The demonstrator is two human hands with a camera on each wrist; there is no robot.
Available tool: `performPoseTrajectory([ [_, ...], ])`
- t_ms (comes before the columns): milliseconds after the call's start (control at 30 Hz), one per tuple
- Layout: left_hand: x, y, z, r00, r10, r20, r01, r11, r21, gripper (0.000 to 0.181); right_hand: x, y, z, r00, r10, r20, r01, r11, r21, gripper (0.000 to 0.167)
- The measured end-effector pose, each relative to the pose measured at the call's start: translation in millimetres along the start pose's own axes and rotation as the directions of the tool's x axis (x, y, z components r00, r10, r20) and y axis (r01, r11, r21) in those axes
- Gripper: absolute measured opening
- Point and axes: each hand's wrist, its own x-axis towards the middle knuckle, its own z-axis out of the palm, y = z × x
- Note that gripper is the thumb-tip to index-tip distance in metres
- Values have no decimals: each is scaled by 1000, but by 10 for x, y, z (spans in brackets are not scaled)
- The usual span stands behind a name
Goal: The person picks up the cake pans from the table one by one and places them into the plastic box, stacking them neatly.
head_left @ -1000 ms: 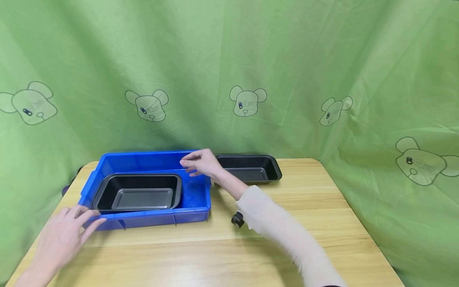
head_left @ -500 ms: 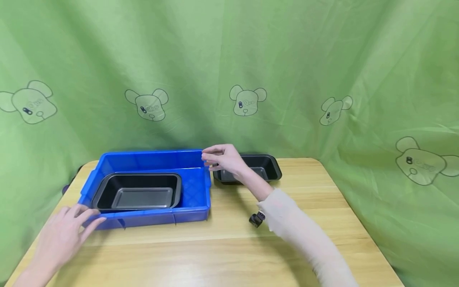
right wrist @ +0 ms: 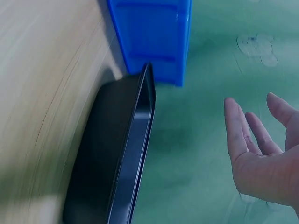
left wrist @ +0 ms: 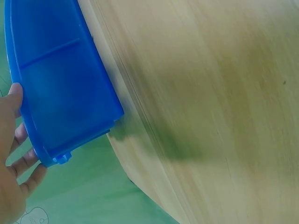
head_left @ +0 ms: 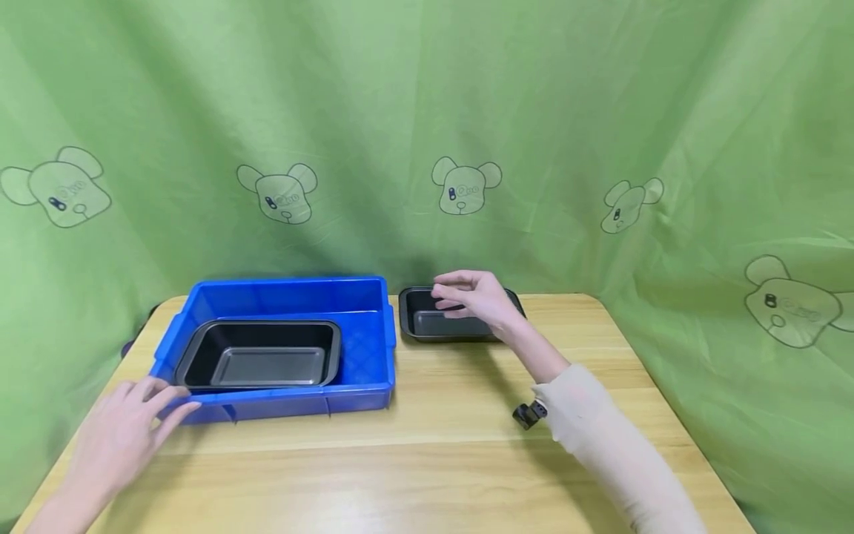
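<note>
The left hand (head_left: 120,437) rests at the front left corner of a blue bin (head_left: 360,399); in the left wrist view the thumb and fingers of this hand (left wrist: 11,154) lie along the rim of the bin (left wrist: 70,93). A dark loaf pan (head_left: 270,367) lies inside the bin on its left side. To the bin's right, a second dark pan (head_left: 427,324) stands on the table. Above that pan hovers the right hand (head_left: 480,300), holding nothing. In the right wrist view, this hand (right wrist: 266,158) has loosely extended fingers, apart from the pan (right wrist: 100,154).
A light wooden table (head_left: 434,475) carries the bin and both pans. Behind it and at its sides hangs a green curtain (head_left: 373,96) with printed bear heads. A small black device (head_left: 529,414) hangs at the right wrist.
The right hand has moved right, from over the bin to over the second pan. The left hand stays at the bin's corner, and the view has shifted slightly.
</note>
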Motion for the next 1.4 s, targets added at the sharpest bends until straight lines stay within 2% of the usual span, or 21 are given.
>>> performPoseTrajectory([
  [333, -2, 13, -6, 1000, -19, -4, 19, 1000, -15, 82, -104, 179, -554, 995, 39, -93, -43, 998, -46, 56],
  [733, -11, 2, 1, 1000, -22, 2, 22, 1000, -20, 82, -64, 543, -1142, 973, 128, -194, -139, 989, -42, 65],
  [933, -13, 5, -4, 1000, -25, 13, 26, 999, -21, 83, -67, 694, -1335, 959, 178, -223, -187, 982, -21, 67],
  [1067, -9, 10, -4, 1000, -23, 8, 23, 1000, -18, 82, -51, 797, -1440, 953, 214, -214, -217, 976, 10, 65],
  [1400, -2, 11, 10, 1000, -20, -5, 20, 1000, -24, 81, -23, 1045, -1551, 942, 259, -214, -265, 964, 2, 63],
])
